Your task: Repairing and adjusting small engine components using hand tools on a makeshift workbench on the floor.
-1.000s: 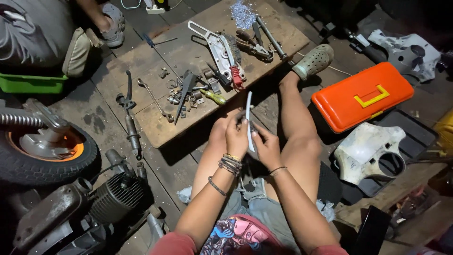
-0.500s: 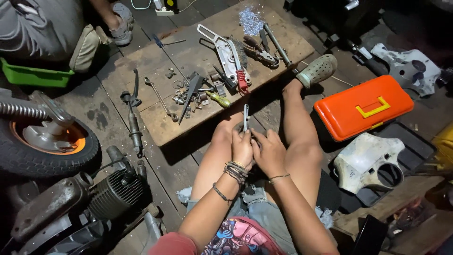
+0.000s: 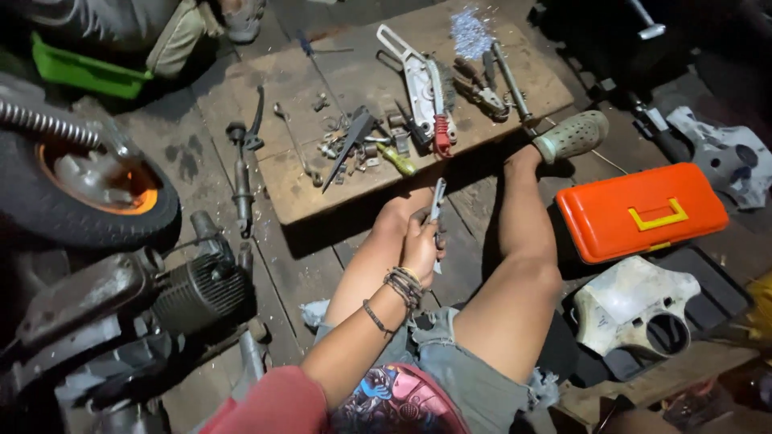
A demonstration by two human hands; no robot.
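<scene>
Worn plywood board (image 3: 354, 80) sits flat on the dark plank floor (image 3: 289, 265), covered in loose nuts and bolts (image 3: 346, 145), a red-handled wire brush (image 3: 441, 120), pliers (image 3: 482, 92), a yellow-green handled screwdriver (image 3: 398, 161). Orange plastic toolbox (image 3: 643, 213) lies on the planks nearby.

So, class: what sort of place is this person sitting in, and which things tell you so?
Probably a small motorbike repair workshop. A wheel and an engine lie on the plank floor, tools and bolts are spread on a wooden board, and an orange toolbox sits nearby.

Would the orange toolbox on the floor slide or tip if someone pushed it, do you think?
The orange toolbox lies flat and low, so it would probably slide, not tip. Its smooth lid looks like rigid plastic, likely slippery. Its weight can't be judged, since it is closed.
</scene>
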